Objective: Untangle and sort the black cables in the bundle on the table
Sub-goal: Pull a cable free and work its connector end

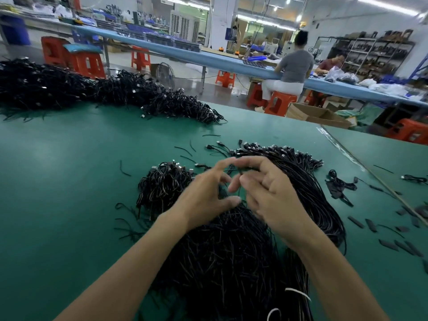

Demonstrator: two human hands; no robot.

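Both hands meet over the bundle. The right hand has its grip pinched on a thin black cable near the fingertips; the left hand is part open, thumb and fingers spread, and whether it holds a strand cannot be told. A hard pull could likely tighten the knot or drag neighbouring cables off the aligned stack. The green surface also carries a coiled clump, loose scraps and a long far pile. Behind are orange stools and seated workers.

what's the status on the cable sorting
Left hand and right hand both pinching one cable. Big bundle underneath still tangled. Nothing blocking.
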